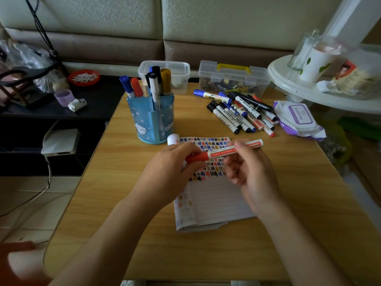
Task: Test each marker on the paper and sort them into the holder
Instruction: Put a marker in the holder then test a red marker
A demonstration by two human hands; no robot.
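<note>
Six markers (153, 83) stand sorted in the blue holder (150, 118), in separate compartments: a blue and a red one at left, the rest at centre and right. About a dozen more lie in a loose pile (243, 112) on the table (132, 203), well right of the holder, apparently untested. Paper (214, 199) lies at table centre; its upper part is covered in small red, blue, black and orange test marks, its lower part is blank. Over the paper, a red marker (224, 151) is held level between both hands. Left hand (171, 172) is closed around the cap end. Right hand (247, 166) pinches the barrel with thumb and fingers, other fingers loosely curled. Cap appears on. Judgement: roughly a third sorted; this marker awaits uncapping or placing, which one cannot be told.
</note>
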